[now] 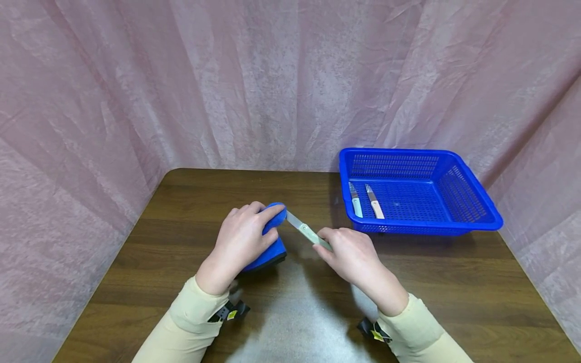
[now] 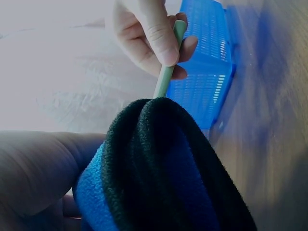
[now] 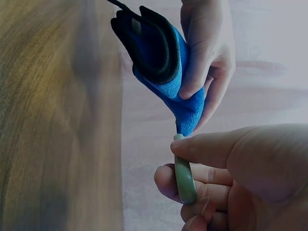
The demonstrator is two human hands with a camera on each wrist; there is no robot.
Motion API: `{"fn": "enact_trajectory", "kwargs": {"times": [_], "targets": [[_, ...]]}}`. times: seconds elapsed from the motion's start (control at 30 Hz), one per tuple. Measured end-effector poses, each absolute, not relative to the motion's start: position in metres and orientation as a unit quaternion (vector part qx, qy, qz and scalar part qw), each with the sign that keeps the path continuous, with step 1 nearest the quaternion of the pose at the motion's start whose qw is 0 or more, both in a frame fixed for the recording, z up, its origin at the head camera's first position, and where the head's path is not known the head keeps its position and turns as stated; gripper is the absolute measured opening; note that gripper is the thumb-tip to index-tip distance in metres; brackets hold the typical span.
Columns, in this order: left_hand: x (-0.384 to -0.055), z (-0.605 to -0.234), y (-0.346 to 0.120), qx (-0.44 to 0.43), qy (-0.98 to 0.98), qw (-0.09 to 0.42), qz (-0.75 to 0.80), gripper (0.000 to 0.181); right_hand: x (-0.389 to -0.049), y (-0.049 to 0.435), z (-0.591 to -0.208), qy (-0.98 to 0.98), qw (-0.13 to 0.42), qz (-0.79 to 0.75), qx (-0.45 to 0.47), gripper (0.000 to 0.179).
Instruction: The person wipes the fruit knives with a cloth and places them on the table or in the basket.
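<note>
My right hand (image 1: pixel 351 252) grips a small knife by its pale green handle (image 1: pixel 313 236), thumb on one side and fingers on the other in the right wrist view. The knife's blade (image 1: pixel 294 220) points up and left toward my left hand (image 1: pixel 245 234). That hand pinches a folded blue cloth (image 1: pixel 268 254) with dark edging, and the cloth wraps over the blade's tip end. In the left wrist view the folded cloth (image 2: pixel 91 192) hides the blade, and only the green handle (image 2: pixel 166 79) shows beyond it.
A blue plastic basket (image 1: pixel 422 227) stands at the back right of the wooden table (image 1: pixel 181 212). Inside it lie a knife with a pale mint handle (image 1: pixel 357 205) and one with a cream handle (image 1: pixel 376 209). Pink curtains (image 1: pixel 254 101) hang behind the table.
</note>
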State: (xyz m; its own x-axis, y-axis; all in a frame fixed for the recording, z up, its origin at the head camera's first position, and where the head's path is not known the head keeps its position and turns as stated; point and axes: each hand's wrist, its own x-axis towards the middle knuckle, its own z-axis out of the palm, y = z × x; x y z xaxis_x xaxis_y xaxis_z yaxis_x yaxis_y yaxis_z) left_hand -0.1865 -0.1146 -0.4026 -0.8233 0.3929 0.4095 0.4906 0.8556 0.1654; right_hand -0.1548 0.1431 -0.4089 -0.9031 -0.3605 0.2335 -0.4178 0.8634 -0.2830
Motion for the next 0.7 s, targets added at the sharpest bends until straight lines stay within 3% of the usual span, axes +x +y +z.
{"fn": "enact_trajectory", "kwargs": {"times": [0.7], "targets": [[-0.192, -0.4, -0.125, -0.214, -0.95, 0.175, -0.142, 0.052, -0.153, 0.144, -0.406, -0.961, 0.076, 0.163, 0.21, 0.009]]}}
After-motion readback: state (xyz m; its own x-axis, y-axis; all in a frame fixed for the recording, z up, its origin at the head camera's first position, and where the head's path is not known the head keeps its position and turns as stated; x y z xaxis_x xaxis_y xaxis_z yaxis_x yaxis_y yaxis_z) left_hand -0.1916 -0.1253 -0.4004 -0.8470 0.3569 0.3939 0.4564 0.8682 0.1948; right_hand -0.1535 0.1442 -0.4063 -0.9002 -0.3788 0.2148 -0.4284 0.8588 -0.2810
